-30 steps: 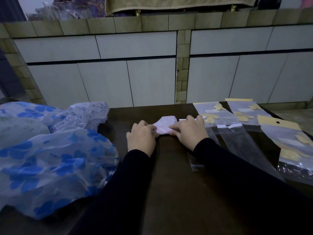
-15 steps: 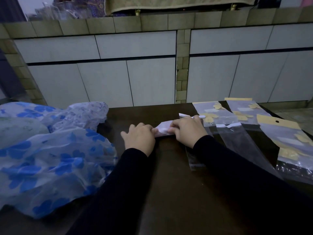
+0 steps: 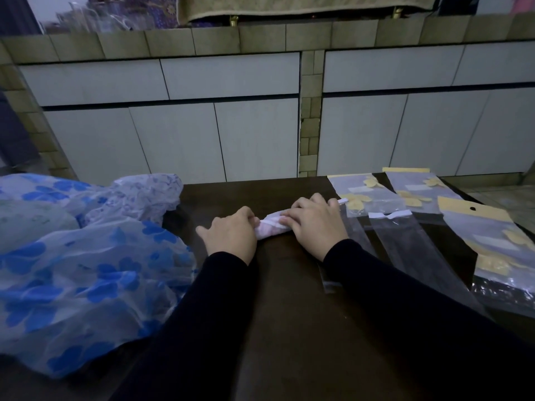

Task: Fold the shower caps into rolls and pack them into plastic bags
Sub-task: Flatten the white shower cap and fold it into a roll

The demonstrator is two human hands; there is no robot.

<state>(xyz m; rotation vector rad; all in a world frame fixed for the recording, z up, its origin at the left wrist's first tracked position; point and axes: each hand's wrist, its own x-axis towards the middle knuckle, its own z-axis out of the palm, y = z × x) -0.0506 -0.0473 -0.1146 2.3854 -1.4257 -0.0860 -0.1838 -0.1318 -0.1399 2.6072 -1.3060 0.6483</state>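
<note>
You've got both hands on one cap (image 3: 272, 227) right now. Left hand (image 3: 230, 234) grips its left end, fingers curled round it; right hand (image 3: 314, 222) is curled over the right end, fingertips (image 3: 285, 219) pressing the top. The cap sits between your hands on the table (image 3: 289, 299), already down to a short, tight roll, pale w/ a pinkish print. Looks like the roll is nearly finished, prob just a last tuck or squeeze left, but I can't tell if the far edge is fully wound in since your right hand hides it.

Not bagged yet. Empty clear bags (image 3: 405, 244) lie just right of your right hand, one w/ its open white-edged mouth near your knuckles, so the next move is likely a short slide of the roll to the right into that mouth. Further right of that hand: packs (image 3: 489, 241) w/ yellow header cards; whether those hold finished rolls, can't say, contents too dim.

Left of your left hand there's a big heap (image 3: 86, 264) of loose blue-flowered caps, so by the look of it most of the job is ahead: this roll to pack, then the pile, one by one.
</note>
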